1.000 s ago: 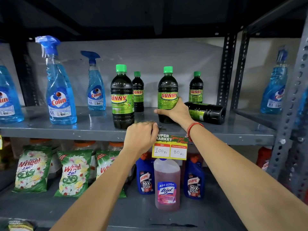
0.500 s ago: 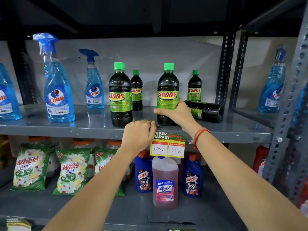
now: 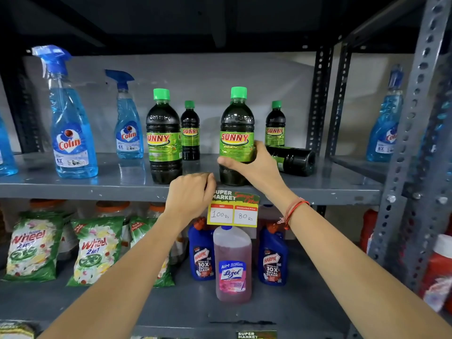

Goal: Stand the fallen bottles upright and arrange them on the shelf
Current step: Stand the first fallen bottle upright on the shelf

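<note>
Right hand [image 3: 254, 165] grips upright Sunny bottle [image 3: 236, 135] at frame centre, on shelf [image 3: 73, 187] front edge. Left hand [image 3: 190, 194] fisted on shelf edge, holding nothing. Fallen bottle [image 3: 293, 160] lies right of centre; judged next: release, reach right, stand it up.

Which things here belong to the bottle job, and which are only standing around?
Job:
- fallen Sunny bottle
- front Sunny bottle, held by right hand
- upper shelf, left hand on its edge

Not the job:
- Colin sprays
- price tag
- Harpic bottles
- Lizol bottle
- Wheel packs
</note>
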Demonstrator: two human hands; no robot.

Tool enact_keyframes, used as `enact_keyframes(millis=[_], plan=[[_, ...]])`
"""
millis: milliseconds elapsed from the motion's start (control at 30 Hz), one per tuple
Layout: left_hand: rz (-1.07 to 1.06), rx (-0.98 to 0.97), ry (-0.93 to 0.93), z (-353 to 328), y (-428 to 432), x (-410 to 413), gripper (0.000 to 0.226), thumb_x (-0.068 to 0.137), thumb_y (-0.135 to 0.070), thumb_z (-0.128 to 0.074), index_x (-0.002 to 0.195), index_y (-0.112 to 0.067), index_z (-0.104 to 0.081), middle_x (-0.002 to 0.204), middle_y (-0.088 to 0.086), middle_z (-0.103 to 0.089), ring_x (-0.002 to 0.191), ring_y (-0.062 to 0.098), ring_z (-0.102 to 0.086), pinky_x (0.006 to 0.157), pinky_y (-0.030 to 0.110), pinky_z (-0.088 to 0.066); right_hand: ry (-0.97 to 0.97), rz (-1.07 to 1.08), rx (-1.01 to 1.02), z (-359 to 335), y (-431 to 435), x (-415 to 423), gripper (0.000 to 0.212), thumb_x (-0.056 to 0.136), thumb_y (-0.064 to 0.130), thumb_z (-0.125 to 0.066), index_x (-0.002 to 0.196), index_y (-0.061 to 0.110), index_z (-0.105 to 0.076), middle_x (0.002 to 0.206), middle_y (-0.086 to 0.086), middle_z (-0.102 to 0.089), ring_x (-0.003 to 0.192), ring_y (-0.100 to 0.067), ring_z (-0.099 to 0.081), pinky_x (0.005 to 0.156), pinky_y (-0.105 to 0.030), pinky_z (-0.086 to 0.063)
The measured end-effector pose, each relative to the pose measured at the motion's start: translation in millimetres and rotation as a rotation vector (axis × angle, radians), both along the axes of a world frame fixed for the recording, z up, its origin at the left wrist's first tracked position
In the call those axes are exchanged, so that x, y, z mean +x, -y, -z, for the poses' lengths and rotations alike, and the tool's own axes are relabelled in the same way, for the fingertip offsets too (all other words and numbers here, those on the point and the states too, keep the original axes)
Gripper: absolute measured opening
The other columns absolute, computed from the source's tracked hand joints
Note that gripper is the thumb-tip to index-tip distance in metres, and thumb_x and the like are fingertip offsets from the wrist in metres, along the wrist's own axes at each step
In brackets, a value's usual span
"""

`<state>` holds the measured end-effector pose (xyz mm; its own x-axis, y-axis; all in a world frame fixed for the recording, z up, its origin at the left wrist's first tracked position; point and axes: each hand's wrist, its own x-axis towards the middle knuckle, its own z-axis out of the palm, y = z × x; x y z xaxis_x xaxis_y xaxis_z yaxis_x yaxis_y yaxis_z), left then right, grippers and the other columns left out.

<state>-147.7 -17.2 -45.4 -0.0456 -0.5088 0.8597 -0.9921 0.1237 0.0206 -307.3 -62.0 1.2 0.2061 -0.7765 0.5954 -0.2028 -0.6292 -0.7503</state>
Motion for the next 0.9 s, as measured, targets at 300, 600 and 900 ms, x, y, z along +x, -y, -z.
enact_keyframes(millis=[300,600,900], plan=[[0.278,-0.299,-0.106,-7.4,-18.1,-78.7,0.035,0.089,-0.022,-0.041,0.109,-0.004,-0.063,0.112,0.010,-0.064,0.105,0.022,-0.055,0.087,0.031,-0.038,-0.395,0.488,-0.256,-44.0,65.4,-67.8,0.052,0.083,0.047,-0.065,0.111,0.003,-0.062,0.111,-0.019,-0.062,0.108,-0.034,-0.057,0.089,-0.038,-0.045],[0.069,0.040,0.038,-5.3,36.3,-151.6,0.039,0.083,-0.029,-0.034,0.062,-0.007,-0.060,0.062,0.013,-0.064,0.054,0.033,-0.060,0.048,0.031,-0.041,-1.054,0.474,0.030,-53.6,95.0,-72.7,0.063,0.065,0.053,-0.075,0.113,0.015,-0.062,0.100,-0.004,-0.064,0.087,-0.024,-0.057,0.075,-0.030,-0.046],[0.037,-0.047,0.080,1.0,44.3,-151.9,0.041,0.089,-0.028,-0.036,0.059,-0.012,-0.059,0.057,0.007,-0.064,0.050,0.027,-0.059,0.044,0.027,-0.035,-0.204,0.333,0.128,-37.2,94.8,-88.9,0.057,0.066,0.050,-0.078,0.103,0.011,-0.060,0.093,-0.005,-0.064,0.084,-0.021,-0.061,0.066,-0.026,-0.045]])
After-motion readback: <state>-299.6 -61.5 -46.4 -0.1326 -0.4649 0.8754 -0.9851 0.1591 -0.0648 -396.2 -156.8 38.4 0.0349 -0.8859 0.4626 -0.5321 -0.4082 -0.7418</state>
